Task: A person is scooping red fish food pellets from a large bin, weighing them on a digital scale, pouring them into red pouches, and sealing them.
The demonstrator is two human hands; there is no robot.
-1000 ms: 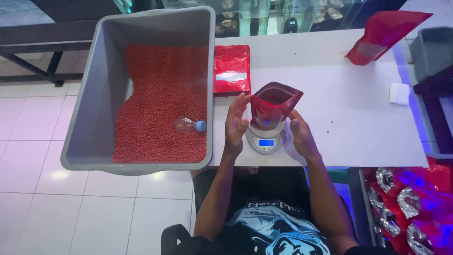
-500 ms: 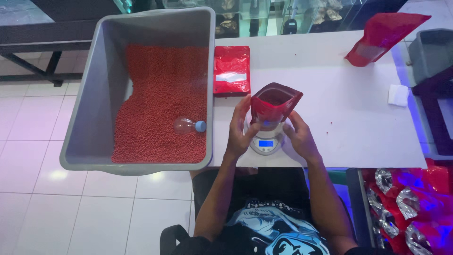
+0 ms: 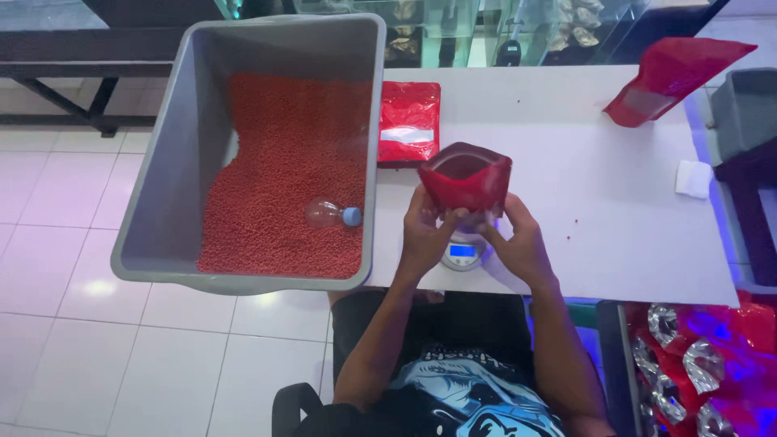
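One grey tub (image 3: 162, 202) of red pellets (image 3: 283, 170) (its far rim cut off) holds one clear bottle (image 3: 330, 214). On the white table (image 3: 615, 218) lie two flat red pouches — one (image 3: 409, 121) by the tub, one (image 3: 672, 77) far right. A third, the open red pouch (image 3: 465, 180), hides most of the small scale (image 3: 463, 252) beneath it, left hand (image 3: 422, 235) and right hand (image 3: 518, 243) both clasping its sides.

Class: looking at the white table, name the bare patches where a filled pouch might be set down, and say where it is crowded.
Widest bare patch: table right of the held red pouch, between the tilted pouch and the white pad, with a few stray pellets. A bare strip also runs behind the flat pouch. Crowded: the left hand, right hand, scale and grey bin.
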